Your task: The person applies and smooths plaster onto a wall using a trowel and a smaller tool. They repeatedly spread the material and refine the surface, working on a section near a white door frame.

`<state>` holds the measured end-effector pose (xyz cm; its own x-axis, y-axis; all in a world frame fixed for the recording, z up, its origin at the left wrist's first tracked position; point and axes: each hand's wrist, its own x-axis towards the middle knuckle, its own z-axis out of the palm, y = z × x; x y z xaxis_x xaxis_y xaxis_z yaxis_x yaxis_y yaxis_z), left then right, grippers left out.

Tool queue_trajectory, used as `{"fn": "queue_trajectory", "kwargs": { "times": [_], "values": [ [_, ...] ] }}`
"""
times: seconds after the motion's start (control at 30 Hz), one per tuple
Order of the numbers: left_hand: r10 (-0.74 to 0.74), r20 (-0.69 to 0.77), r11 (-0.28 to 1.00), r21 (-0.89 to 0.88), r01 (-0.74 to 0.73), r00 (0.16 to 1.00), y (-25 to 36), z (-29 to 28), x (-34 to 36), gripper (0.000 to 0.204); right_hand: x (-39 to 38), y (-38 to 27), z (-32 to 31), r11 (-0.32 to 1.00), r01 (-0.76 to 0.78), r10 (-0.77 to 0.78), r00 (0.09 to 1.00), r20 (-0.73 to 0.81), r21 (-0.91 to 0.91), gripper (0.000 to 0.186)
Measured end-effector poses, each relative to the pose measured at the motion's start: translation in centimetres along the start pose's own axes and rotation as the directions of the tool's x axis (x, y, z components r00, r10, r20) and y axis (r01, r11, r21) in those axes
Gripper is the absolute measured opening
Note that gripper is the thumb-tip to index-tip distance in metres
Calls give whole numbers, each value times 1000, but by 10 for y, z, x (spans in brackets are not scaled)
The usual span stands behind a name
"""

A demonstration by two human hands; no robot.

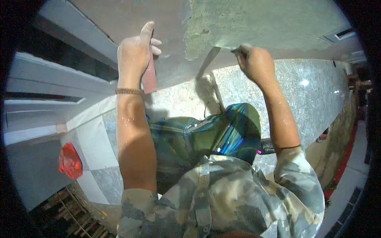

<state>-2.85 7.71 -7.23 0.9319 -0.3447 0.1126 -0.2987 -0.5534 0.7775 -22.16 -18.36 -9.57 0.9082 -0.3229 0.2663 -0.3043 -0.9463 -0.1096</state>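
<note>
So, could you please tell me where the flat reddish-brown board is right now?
In the head view, upper left of centre, the flat reddish-brown board is gripped by the left hand against the grey wall.

The left hand covers most of the reddish flat tool. The thin tool in the right hand is mostly hidden inside the fist; its kind cannot be told.

Red bag low left, beside grey-white floor tiles.

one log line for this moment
left hand: holds reddish float | right hand: blade on green plaster | wall
</note>
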Motion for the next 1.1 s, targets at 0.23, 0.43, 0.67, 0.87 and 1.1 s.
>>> {"fn": "queue_trajectory", "kwargs": {
  "times": [0.23,0.43,0.67,0.87,1.1],
  "values": [
    [20,-9,1000,6,-20,1000,-1,2,2,74,5,-6,-4,995,-81,79,997,26,55,21],
    [61,-24,998,15,-61,998,-4,2,5,75,-1,6,-7,981,-153,154,988,0,115,18],
    [69,-21,997,33,-68,997,-1,3,7,73,8,0,44,991,-54,24,973,228,125,23],
    [47,-3,998,33,-47,999,-2,2,5,74,6,0,0,963,-91,86,996,30,253,22],
    [55,-12,998,-19,-55,998,2,5,4,74,7,-5,17,970,-117,100,991,86,213,19]
  ]
}}
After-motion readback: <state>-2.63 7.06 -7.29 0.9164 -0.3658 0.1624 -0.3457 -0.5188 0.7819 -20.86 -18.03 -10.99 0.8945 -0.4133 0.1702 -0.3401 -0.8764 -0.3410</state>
